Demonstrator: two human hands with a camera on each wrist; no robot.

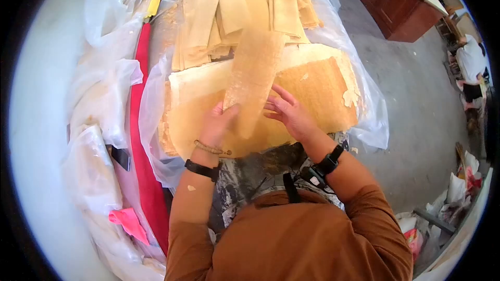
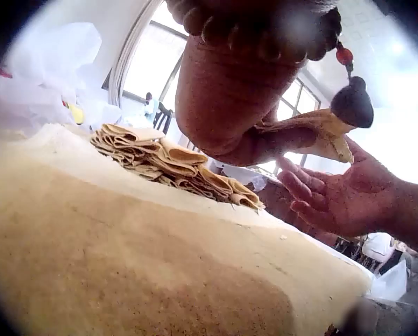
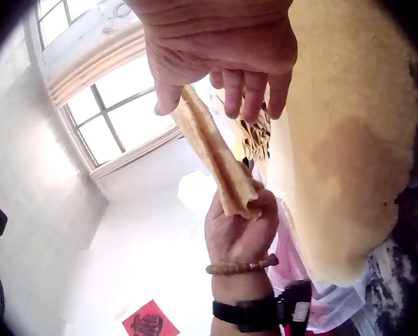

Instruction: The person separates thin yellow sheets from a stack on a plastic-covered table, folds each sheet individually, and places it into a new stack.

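Note:
A long folded strip of thin, tan flatbread stands raised over the work surface. My left hand grips its lower end, thumb on one side, as the right wrist view also shows with the folded flatbread. To the right of the strip is my right hand, palm turned toward it and fingers extended, the fingertips close to its edge. Beneath both hands lies a wide stack of thin flatbread sheets, the top one darker and damp-looking. Beyond it, several folded flatbreads are piled in layers.
Clear plastic sheeting hangs around the stack's sides. Along the left runs a red strip, with a pink cloth and a dark phone-like object beside it. A reddish wooden cabinet stands at the far right.

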